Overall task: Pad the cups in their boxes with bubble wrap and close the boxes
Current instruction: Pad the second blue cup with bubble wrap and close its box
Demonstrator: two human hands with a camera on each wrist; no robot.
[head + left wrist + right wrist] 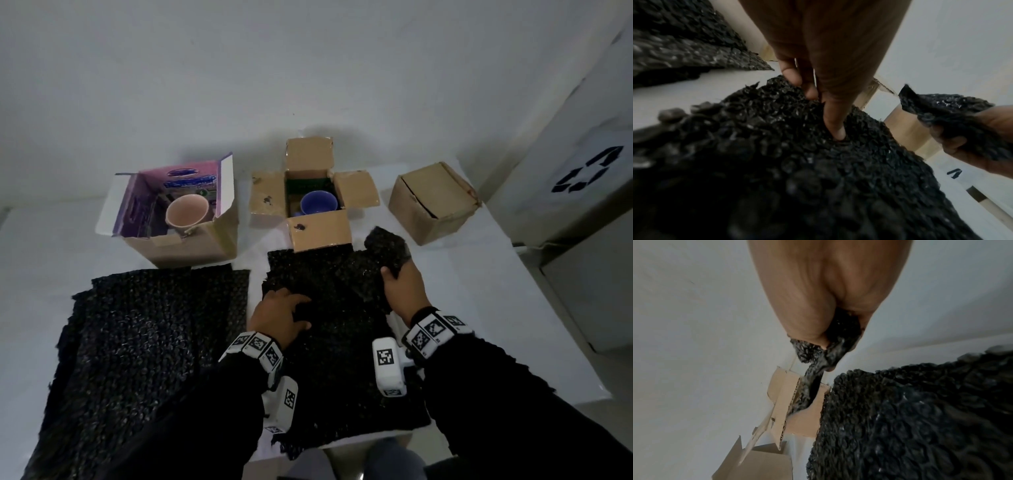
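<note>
A pink cup [187,211] stands in the open purple-lined box [205,240] at the left. In the open cardboard box [320,233] at the middle sits a blue cup [318,202]. In front of that box lies a black bubble wrap sheet [335,342]. My left hand [277,310] presses down on the sheet with straight fingers [835,128]. My right hand [402,286] grips the sheet's far right corner [387,245] and holds it lifted off the table; the corner is bunched in the fist [840,331].
A second black bubble wrap sheet [154,325] lies flat at the left, before the pink cup's box. A closed cardboard box [433,202] stands at the right. A white bin with a recycling mark [582,171] is beyond the table's right edge.
</note>
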